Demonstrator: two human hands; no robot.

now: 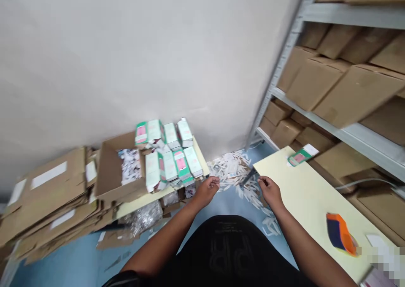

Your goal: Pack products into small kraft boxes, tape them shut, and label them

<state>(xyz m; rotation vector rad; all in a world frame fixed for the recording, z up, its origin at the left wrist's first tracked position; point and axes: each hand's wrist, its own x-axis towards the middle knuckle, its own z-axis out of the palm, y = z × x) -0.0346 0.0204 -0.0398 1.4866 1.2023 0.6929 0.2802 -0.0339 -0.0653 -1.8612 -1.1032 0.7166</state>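
Room: a storeroom corner with a plain pale wall [126,46] at the far side, a blue floor [221,202], and grey metal shelving [348,131] on the right loaded with brown cartons [357,90].

Right surface: a pale yellow table [303,194] runs from the near right toward the corner; a single green-and-pink packet [300,156] lies at its far end, an orange and navy tape dispenser [340,232] at its near end.

Left surface: a low board holds a stack of small green-and-white boxes [171,156], beside an open carton [120,169] full of printed leaflets; flattened cardboard [47,202] is piled further left.

Floor between: a scatter of white paper strips [240,173] spreads from the corner toward the person, lying just beyond and below both hands.

Left hand [207,190]: held out over the floor gap, just right of the box stack; fingers curled loosely with the tips pinched together on something very small. What it is I cannot tell.

Right hand [270,190]: hovering at the table's near-left edge, fingers bent, tips close to a thin dark strip; whether it grips that strip is not clear.

Hands to each other: level, apart, with the strip scatter showing in the gap between them.

Person: dark clothing [228,249] fills the near centre.
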